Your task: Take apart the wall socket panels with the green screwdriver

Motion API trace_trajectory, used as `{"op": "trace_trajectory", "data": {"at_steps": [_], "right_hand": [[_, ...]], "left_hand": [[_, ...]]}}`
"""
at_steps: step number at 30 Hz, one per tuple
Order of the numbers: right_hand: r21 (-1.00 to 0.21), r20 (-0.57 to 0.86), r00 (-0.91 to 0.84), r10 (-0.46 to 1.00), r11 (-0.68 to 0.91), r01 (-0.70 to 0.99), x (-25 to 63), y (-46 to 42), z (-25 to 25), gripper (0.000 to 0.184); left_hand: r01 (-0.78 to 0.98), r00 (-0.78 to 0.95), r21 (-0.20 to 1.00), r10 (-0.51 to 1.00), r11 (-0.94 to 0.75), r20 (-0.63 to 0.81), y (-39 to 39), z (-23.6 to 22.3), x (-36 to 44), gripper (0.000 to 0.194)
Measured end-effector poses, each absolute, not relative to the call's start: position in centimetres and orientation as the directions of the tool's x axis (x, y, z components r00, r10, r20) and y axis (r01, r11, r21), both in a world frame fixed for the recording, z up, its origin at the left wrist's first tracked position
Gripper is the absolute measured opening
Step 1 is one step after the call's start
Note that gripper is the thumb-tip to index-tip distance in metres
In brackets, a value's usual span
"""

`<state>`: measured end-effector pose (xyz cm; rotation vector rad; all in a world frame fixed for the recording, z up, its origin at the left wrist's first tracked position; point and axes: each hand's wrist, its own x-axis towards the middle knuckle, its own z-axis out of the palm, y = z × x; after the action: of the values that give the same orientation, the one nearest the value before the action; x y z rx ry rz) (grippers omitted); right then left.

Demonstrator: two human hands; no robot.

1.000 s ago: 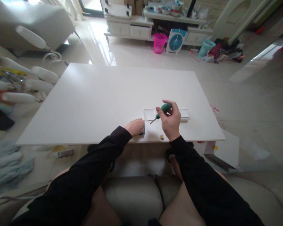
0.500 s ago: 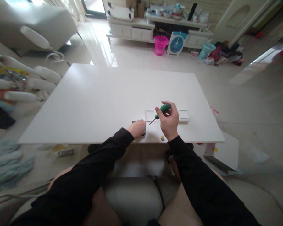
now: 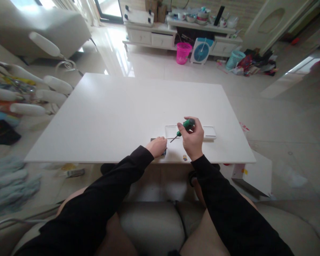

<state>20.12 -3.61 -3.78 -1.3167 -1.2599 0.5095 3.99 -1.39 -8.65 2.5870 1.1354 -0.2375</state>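
Note:
My right hand grips a green-handled screwdriver, its thin metal shaft slanting down and left above the table. The tip points toward my left hand but is apart from it. Under my left hand, near the table's front edge, lies a dark flat object; the fingers are closed over it and cover most of it, so its kind is hidden. Behind my hands lies a shallow clear case. Partly behind my right hand is a white rectangular box or lid.
The white table has a small cartoon-figure sticker or piece near its front edge. Beyond it, on the floor, are a pink basket and a blue fan. A white-armed metal rack stands at the left.
The whole view has shifted slightly. Both hands keep nearly the same pose, the right still holding the screwdriver and the left still on the dark flat object.

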Motion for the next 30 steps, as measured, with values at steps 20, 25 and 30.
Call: {"op": "trace_trajectory", "data": {"at_steps": [20,25,30], "right_hand": [[-0.901,0.378,0.325,0.867,0.264,0.346,19.86,-3.79,-3.32,0.027],[-0.898,0.387,0.328,0.862,0.271,0.347,19.97,-3.76,-3.25,0.027],[-0.894,0.39,0.323,0.862,0.27,0.359,20.09,-3.7,-3.47,0.029]], "left_hand": [[0.789,0.609,0.282,0.755,-0.546,-0.242,-1.34,-8.65,4.12,0.024],[0.763,0.627,0.363,0.749,-0.535,-0.213,-1.1,-8.57,3.78,0.025],[0.738,0.632,0.42,0.759,-0.528,-0.157,-0.81,-8.65,3.52,0.023]]}}
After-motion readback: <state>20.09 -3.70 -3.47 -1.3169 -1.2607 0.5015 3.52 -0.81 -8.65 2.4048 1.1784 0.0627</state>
